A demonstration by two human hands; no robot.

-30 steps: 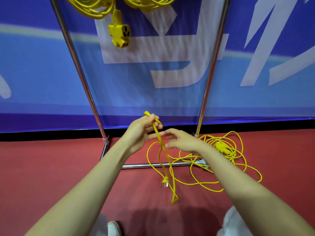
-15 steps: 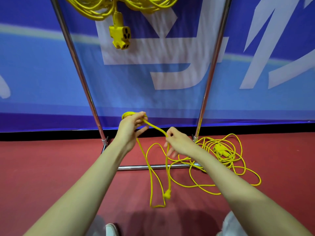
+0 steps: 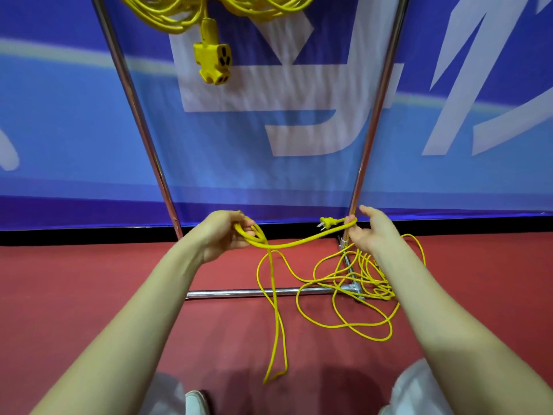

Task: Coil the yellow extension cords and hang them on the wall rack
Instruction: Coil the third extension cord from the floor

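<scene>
A: L fingers (image 3: 248,228)?

B: Curled round a small loop of the thin yellow extension cord (image 3: 299,243). The left hand (image 3: 220,233) grips it, palm turned inward.

A: And R?

B: The right hand (image 3: 372,233) has its fingers (image 3: 350,223) hooked round the same cord, just behind the yellow pronged plug (image 3: 326,221). Thumb sticks up, off the cord. Plug points left, in the air.

A: Btwn the hands?

B: Cord sags a bit, hand to hand. From the L grip a long doubled loop hangs toward the red floor (image 3: 89,295). The rest lies in a loose tangle (image 3: 359,298) on the floor, across the base bar of the chrome rack (image 3: 239,292), by its R upright.

A: Up top?

B: Coiled yellow cords (image 3: 179,13) hang btwn the uprights, w/ a yellow three-outlet socket block (image 3: 214,62) dangling below. Blue banner (image 3: 59,115) behind.
</scene>
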